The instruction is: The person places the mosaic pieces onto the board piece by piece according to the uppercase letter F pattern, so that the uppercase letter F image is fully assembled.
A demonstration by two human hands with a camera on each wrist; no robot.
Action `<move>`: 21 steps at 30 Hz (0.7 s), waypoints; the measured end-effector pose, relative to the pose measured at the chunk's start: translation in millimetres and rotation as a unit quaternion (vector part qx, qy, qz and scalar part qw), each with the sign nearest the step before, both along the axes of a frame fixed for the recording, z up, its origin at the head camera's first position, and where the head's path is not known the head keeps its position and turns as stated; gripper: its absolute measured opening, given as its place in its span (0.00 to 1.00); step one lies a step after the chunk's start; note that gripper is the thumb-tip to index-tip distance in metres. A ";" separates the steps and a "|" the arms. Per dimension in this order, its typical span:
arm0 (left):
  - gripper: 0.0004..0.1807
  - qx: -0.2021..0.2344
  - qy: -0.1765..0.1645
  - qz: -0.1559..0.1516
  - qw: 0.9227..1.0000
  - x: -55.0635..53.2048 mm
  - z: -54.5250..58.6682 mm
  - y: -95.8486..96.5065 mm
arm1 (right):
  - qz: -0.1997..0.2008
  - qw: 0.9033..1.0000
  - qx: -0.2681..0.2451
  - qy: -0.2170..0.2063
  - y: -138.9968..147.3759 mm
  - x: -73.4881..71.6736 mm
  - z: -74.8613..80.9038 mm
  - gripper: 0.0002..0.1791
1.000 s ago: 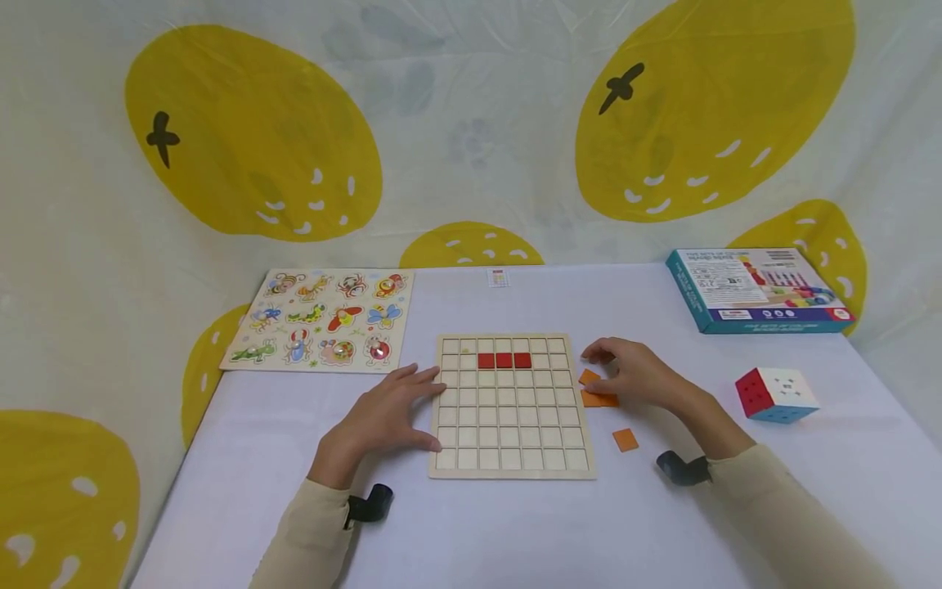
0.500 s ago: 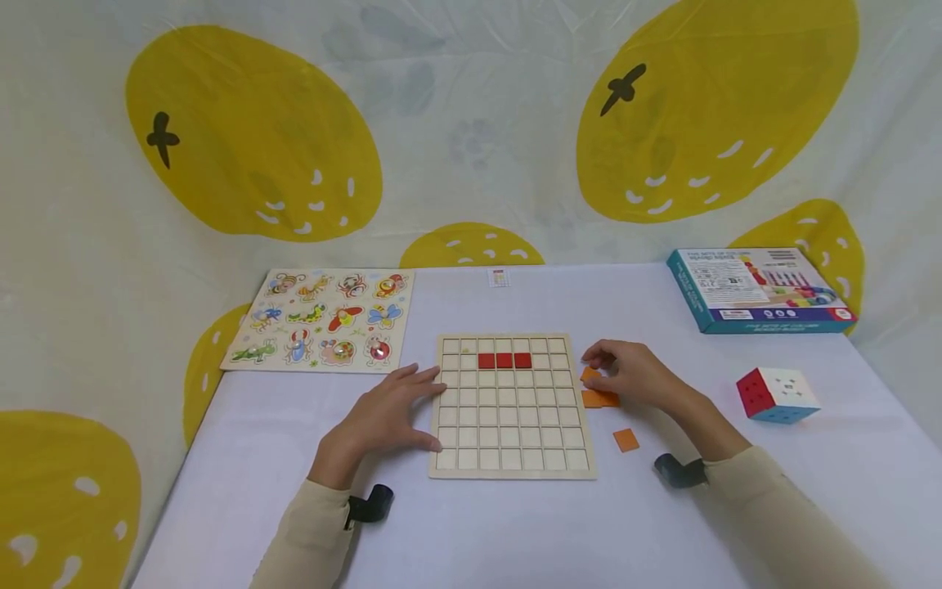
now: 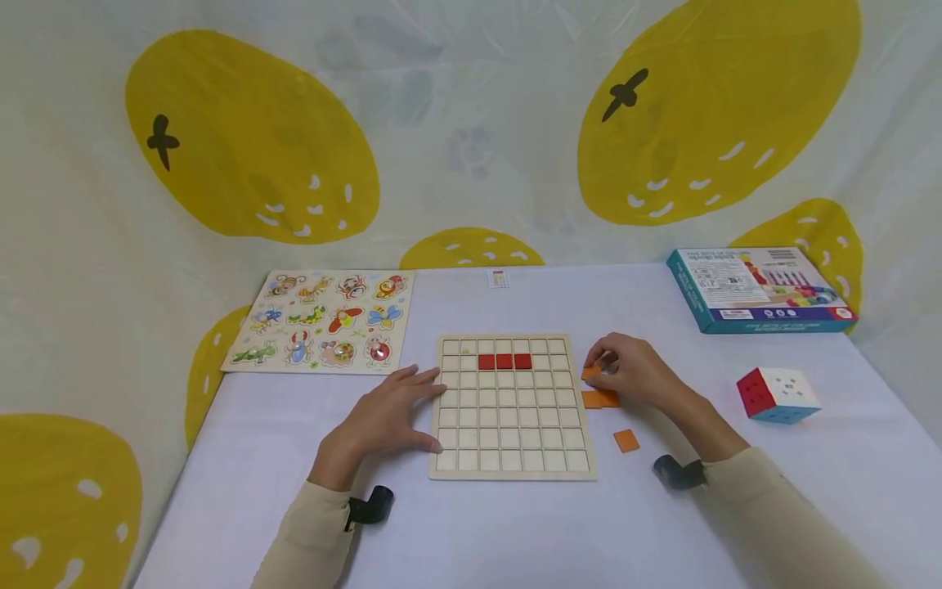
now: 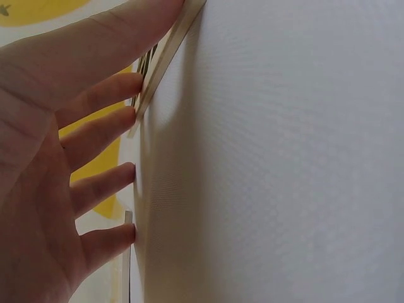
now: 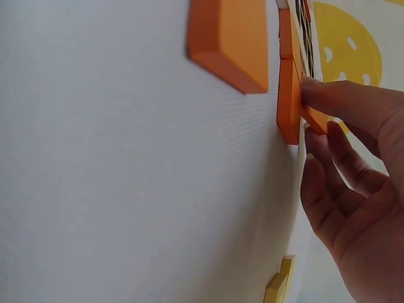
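Note:
A wooden grid board (image 3: 513, 475) lies in the middle of the table, with three red square tiles (image 3: 504, 361) in its second row from the back. At the board's left edge rests my left hand (image 3: 379, 417), fingers spread and thumb at the frame; the left wrist view shows the thumb (image 4: 95, 47) on the edge. Right of the board, my right hand (image 3: 634, 372) pinches an orange square tile (image 5: 315, 120) between thumb and fingertips, tilted. Two more orange tiles (image 3: 593, 400) lie just below that hand, and another orange tile (image 3: 626, 441) lies nearer the front.
An insect picture puzzle (image 3: 346, 335) lies at the back left. A small card (image 3: 498, 279) is at the back middle. On the right stand a teal-edged box (image 3: 765, 294) and a puzzle cube (image 3: 777, 394). Yellow pieces (image 5: 278, 289) show low in the right wrist view.
The right hand's fingers have closed onto the rear orange tile, which has tilted and shifted slightly. The left hand and the board have stayed in place.

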State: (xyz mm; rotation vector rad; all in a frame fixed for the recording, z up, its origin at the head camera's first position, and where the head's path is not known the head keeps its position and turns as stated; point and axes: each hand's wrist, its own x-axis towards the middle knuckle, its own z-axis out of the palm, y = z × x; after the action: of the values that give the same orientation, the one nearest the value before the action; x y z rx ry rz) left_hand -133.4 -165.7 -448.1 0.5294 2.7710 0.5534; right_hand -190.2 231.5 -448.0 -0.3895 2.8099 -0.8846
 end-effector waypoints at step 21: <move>0.49 0.009 0.000 0.004 1.000 1.0 2.9 -0.2 | -0.020 0.996 -0.082 0.032 -10.8 -4.7 12.1 0.15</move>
State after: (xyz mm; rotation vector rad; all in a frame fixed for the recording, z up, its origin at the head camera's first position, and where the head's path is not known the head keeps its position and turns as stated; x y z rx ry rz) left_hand -132.4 -165.8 -445.2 0.5233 2.7705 0.5798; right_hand -195.0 220.7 -435.9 -0.3912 2.8207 -1.1373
